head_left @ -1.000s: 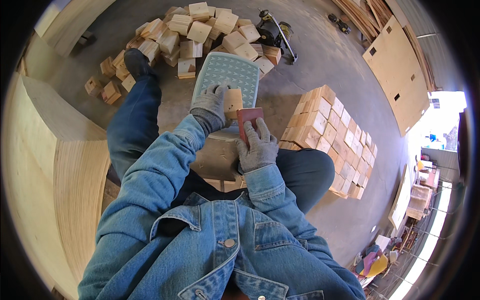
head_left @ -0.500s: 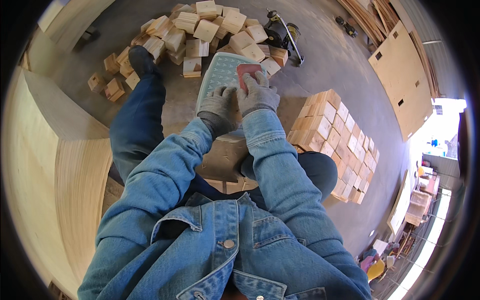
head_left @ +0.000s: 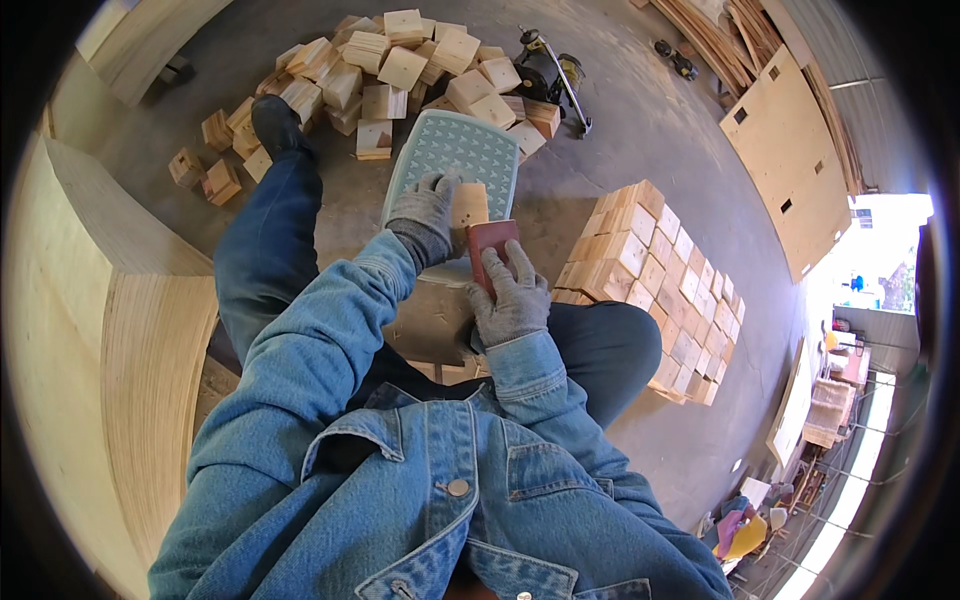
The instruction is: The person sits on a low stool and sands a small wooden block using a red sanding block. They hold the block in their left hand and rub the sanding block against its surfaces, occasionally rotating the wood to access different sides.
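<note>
My left hand (head_left: 422, 218), in a grey glove, grips a small pale wooden block (head_left: 469, 203) against the top of a light green plastic stool (head_left: 458, 145). Part of the block is hidden behind the hand. Close by on the right, my gloved right hand (head_left: 512, 306) holds a flat reddish-brown sanding block (head_left: 491, 238), fingers over its face. Its upper end is at the wooden block's near edge; whether they touch, I cannot tell.
Beyond the stool lies a loose heap of wooden blocks (head_left: 375, 75), with a power saw (head_left: 550, 80) to its right. Neatly stacked blocks (head_left: 665, 270) stand by my right knee. Large plywood panels (head_left: 160, 350) rise at the left; a board with square holes (head_left: 790, 160) is at the right.
My right hand has drawn back toward my body with the sanding block, baring the wooden block's top and more of the stool. My left hand stays nearly in place.
</note>
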Motion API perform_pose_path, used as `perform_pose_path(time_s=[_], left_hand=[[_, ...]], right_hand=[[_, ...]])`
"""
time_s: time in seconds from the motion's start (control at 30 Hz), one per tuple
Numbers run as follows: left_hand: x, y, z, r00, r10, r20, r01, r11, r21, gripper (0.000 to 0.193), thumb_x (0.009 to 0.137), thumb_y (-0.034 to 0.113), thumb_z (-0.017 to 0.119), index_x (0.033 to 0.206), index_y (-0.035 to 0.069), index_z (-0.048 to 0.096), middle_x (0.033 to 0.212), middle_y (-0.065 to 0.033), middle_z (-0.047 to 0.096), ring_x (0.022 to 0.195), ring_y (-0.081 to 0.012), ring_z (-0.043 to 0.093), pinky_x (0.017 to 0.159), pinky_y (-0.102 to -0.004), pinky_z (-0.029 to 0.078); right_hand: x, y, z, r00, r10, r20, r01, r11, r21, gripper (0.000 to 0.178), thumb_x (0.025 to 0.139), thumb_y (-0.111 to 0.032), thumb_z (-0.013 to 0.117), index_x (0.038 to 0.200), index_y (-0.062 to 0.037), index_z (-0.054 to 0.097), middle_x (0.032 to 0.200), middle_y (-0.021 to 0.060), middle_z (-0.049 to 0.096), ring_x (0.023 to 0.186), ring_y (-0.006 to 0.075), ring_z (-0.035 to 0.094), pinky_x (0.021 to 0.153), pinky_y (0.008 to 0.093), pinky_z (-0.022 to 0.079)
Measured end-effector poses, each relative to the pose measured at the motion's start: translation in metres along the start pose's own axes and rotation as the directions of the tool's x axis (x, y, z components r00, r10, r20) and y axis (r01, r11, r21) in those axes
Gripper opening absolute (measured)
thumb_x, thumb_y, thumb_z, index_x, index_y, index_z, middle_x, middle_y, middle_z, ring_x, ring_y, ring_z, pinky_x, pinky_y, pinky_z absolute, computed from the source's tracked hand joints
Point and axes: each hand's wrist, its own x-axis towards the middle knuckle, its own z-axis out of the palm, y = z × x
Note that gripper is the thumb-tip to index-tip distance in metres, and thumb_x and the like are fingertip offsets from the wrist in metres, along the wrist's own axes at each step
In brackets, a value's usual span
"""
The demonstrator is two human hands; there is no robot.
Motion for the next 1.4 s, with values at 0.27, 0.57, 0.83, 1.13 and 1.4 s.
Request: perform_pose_path(time_s=[0.27,0.57,0.83,1.13,1.4], left_hand=[[-0.002,-0.003,-0.003,0.995,-0.046,0.091,0.042,0.998,0.05,0.11,0.067,0.042,0.091,0.158,0.014,0.036,0.154,-0.0209,0.045,0.143,-0.0429,0.046,0.121,-0.0494,0.041],[0.001,0.013,-0.007,0.982,-0.16,0.096,0.16,0.987,0.004,0.11,0.067,0.042,0.092,0.157,0.017,0.036,0.156,-0.0199,0.042,0.145,-0.0411,0.044,0.123,-0.0487,0.04],[0.005,0.005,-0.002,0.997,-0.049,0.062,0.048,0.999,0.011,0.112,0.062,0.039,0.096,0.154,0.012,0.04,0.15,-0.0231,0.047,0.138,-0.0428,0.05,0.118,-0.0497,0.043],[0.005,0.005,0.003,0.996,0.003,0.087,-0.003,1.0,0.003,0.107,0.065,0.038,0.094,0.152,0.009,0.039,0.152,-0.022,0.045,0.142,-0.0419,0.047,0.121,-0.0476,0.04],[0.004,0.004,-0.003,0.992,-0.041,0.117,0.042,0.999,-0.001,0.109,0.065,0.043,0.093,0.155,0.013,0.039,0.156,-0.0198,0.043,0.145,-0.0415,0.044,0.123,-0.0475,0.04]], right_hand=[[0.057,0.004,0.011,0.997,-0.034,-0.067,0.034,0.999,0.001,0.058,0.084,-0.031,0.078,0.141,-0.0297,0.067,0.156,0.0097,0.053,0.122,0.0456,0.06,0.103,0.057,0.05],[0.133,0.01,0.019,0.996,0.094,-0.004,-0.094,0.994,-0.063,0.055,0.089,-0.039,0.075,0.143,-0.0306,0.066,0.158,0.0088,0.053,0.124,0.0438,0.061,0.105,0.054,0.05],[0.03,0.014,0.005,0.999,0.032,-0.012,-0.031,0.999,0.03,0.059,0.089,-0.038,0.077,0.145,-0.0251,0.065,0.16,0.015,0.048,0.126,0.0501,0.057,0.107,0.0578,0.047],[0.004,0.015,-0.002,0.999,0.032,-0.023,-0.032,0.999,0.017,0.057,0.087,-0.034,0.077,0.142,-0.0258,0.067,0.157,0.0134,0.051,0.125,0.0514,0.056,0.105,0.0601,0.048],[0.128,0.013,0.014,0.996,0.079,-0.038,-0.08,0.997,-0.018,0.055,0.087,-0.035,0.077,0.14,-0.027,0.068,0.156,0.0095,0.054,0.124,0.0409,0.063,0.106,0.0531,0.051]])
